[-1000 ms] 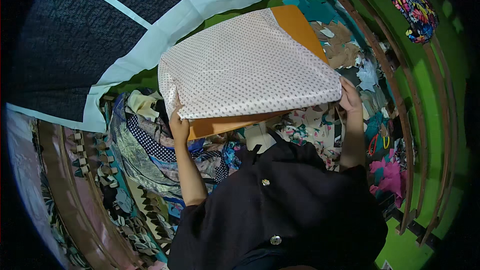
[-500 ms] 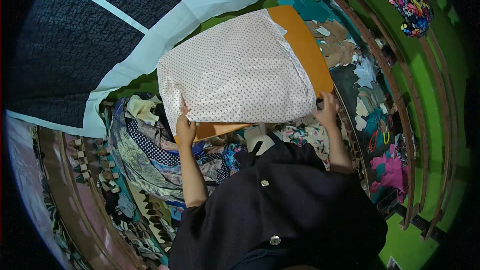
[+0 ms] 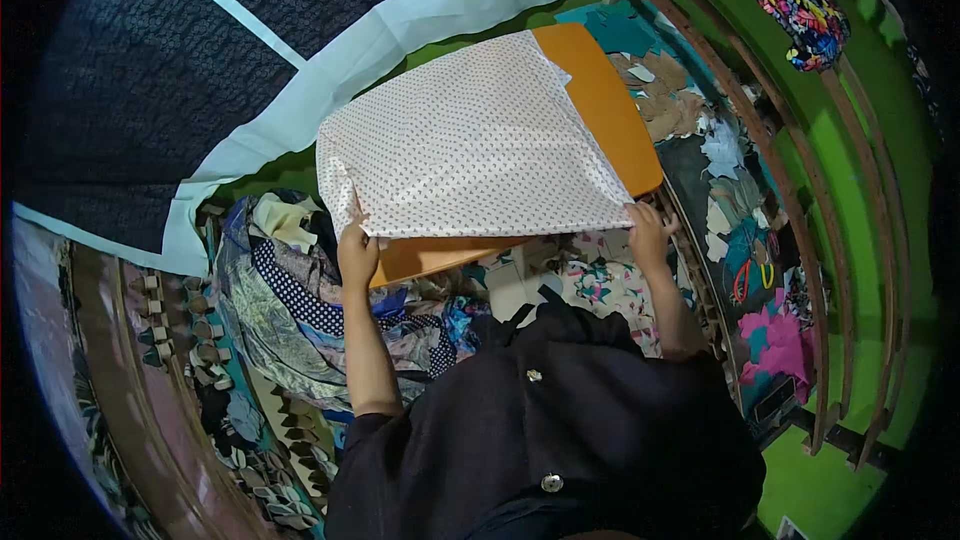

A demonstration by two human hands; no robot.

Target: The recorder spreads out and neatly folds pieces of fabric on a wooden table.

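A white fabric [image 3: 470,140] with small dark motifs lies spread over an orange board or tabletop [image 3: 602,110]. The board shows along the right side and below the fabric's near edge. My left hand [image 3: 357,254] is closed on the near left corner of the fabric, where creases gather. My right hand [image 3: 650,232] pinches the near right corner. Between the two hands the near edge is pulled nearly straight.
Patterned cloths [image 3: 290,310] are heaped at left. A slatted rack [image 3: 785,155] stands at right, beside fabric scraps [image 3: 660,90], red-handled scissors [image 3: 740,280] and pink pieces [image 3: 775,340]. A dark curtain [image 3: 120,90] with a white border hangs at the far left.
My right hand, open beside the fabric before, has taken hold of its near right corner. The near edge is now straighter. My left hand keeps its grip on the left corner.
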